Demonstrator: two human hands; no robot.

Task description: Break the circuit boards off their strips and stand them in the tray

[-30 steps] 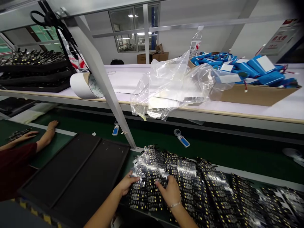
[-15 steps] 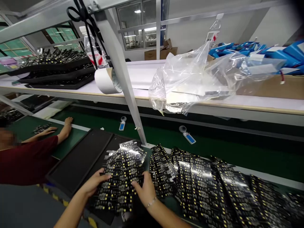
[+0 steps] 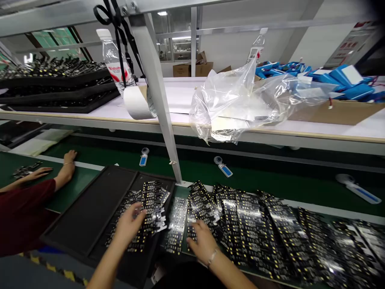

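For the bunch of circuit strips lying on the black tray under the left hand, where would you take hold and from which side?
Grip the circuit strips at their near ends, coming from the person's side. They lie flat and fanned in the black tray, long axis running away from the person, far ends by the tray's rim. The left hand already rests flat on the near ends; pinching there probably gathers them together. The right hand rests on the neighbouring pile.

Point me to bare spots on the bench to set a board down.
Free: the left compartment of the black tray, and the green belt behind the board sheets. Crowded: the right compartment under the left hand, and around the right hand.
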